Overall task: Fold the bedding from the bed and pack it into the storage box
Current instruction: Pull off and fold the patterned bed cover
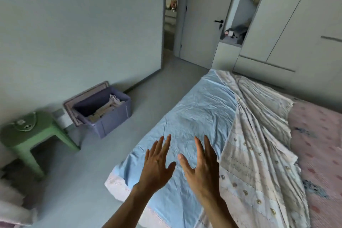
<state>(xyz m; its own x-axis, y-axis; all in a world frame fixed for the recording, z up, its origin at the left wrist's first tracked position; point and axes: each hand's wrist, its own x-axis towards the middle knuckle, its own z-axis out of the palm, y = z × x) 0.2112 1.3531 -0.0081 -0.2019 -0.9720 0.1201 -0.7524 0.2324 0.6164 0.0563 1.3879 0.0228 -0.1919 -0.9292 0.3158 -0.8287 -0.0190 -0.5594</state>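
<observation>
Because the crumpled light-blue quilt [187, 126] stretches lengthwise from lower centre toward upper right along the bed's left edge, both flat-fingered, empty hands, left hand [157, 163] and right hand [201, 166], hover above its near end, equally close.

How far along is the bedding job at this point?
Done: the storage box on the floor is open and already holds some folded fabric. In hand: nothing; the left hand and right hand are open above the blue sheet. Left: the sheet and the crumpled quilt remain unfolded on the bed.
</observation>
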